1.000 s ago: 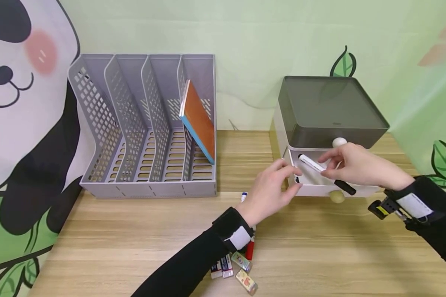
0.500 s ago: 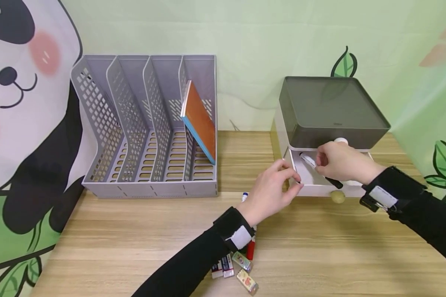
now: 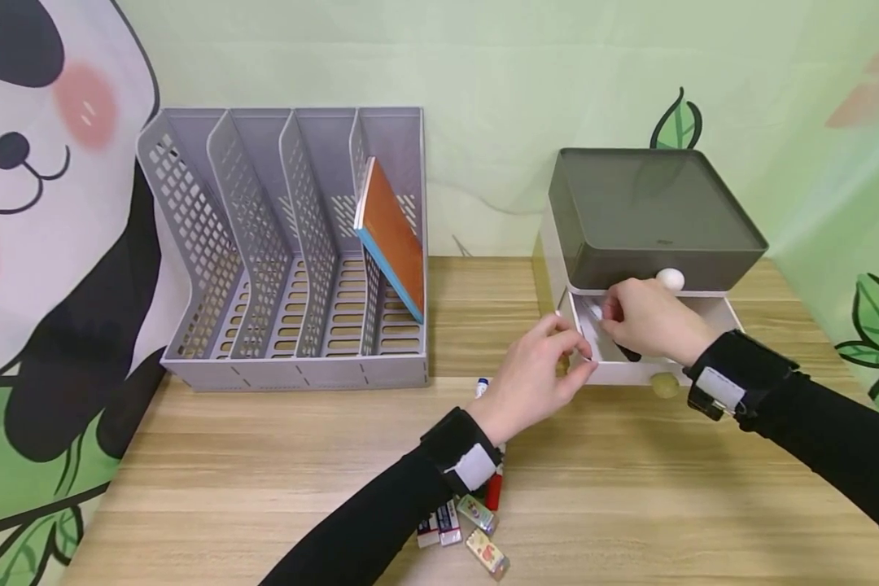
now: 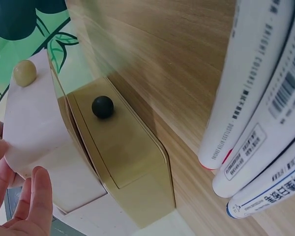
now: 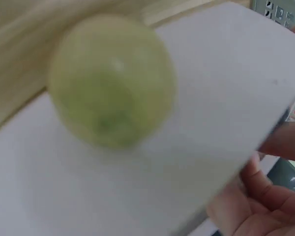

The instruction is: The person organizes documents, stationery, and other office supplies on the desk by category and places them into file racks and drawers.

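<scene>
At the right in the head view, a white drawer [image 3: 633, 373] stands pulled out of a small drawer box with a dark top [image 3: 662, 199]. My left hand [image 3: 531, 374] pinches the drawer's front left corner between thumb and fingers. Inside the drawer, my right hand [image 3: 648, 317] holds a marker with a white barrel and black cap [image 3: 629, 354]; my fingers hide its middle. Up close in the right wrist view is the drawer's round yellowish knob [image 5: 110, 81], with part of my right hand [image 5: 265, 201] at the lower right.
A grey file rack [image 3: 293, 374] stands left, an orange-covered book [image 3: 394, 244] leaning in its right compartment. Several erasers [image 3: 487, 553] and markers [image 4: 250, 142] lie on the table near my left forearm. A lower drawer with a black knob [image 4: 103, 107] sits beneath the pulled-out drawer.
My right hand has moved left and deeper over the drawer, carrying the marker with it. My left index finger has come down onto the drawer corner; the left arm stays in place.
</scene>
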The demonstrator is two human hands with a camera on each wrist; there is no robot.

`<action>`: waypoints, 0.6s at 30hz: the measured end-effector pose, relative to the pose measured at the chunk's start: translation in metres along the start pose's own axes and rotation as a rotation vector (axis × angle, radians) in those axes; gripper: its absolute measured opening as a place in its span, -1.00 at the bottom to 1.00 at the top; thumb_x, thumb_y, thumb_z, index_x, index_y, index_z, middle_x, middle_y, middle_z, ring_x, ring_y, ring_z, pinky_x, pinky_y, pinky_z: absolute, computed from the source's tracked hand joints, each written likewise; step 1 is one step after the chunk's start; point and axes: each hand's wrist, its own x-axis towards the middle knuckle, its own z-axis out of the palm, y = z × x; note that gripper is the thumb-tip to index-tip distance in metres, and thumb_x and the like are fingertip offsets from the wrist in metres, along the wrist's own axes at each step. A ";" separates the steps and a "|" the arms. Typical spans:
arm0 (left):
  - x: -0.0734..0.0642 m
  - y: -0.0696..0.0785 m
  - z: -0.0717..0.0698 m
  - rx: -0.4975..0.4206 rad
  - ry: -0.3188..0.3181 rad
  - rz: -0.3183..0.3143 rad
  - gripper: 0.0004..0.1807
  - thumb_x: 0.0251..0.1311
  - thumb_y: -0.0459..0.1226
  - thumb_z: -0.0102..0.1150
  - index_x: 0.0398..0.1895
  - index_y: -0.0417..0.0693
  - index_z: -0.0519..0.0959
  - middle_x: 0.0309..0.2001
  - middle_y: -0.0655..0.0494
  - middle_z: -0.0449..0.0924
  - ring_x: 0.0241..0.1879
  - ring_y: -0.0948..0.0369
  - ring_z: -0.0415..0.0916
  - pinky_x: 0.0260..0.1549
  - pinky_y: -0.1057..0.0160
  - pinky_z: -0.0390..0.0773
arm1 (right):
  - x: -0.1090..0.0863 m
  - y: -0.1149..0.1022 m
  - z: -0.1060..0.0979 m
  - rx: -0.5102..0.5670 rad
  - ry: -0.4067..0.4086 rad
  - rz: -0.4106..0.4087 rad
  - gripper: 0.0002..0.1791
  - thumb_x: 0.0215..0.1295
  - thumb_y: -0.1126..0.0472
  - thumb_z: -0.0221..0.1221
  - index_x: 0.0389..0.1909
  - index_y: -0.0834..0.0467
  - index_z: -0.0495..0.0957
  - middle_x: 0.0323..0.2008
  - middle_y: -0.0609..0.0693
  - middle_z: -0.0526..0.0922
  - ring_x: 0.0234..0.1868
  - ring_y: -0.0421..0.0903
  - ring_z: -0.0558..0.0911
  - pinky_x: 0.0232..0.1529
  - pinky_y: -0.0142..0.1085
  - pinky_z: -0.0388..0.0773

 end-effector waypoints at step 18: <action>-0.005 -0.006 -0.006 -0.301 -0.038 -0.119 -0.67 0.25 -0.36 0.27 0.04 -0.21 0.46 -0.05 0.01 0.47 -0.19 0.29 0.53 -0.16 0.52 0.45 | -0.009 0.006 0.006 0.182 -0.085 -0.081 -0.90 0.14 0.32 0.24 -0.34 0.16 0.52 -0.39 -0.11 0.57 -0.39 -0.15 0.52 -0.40 -0.32 0.44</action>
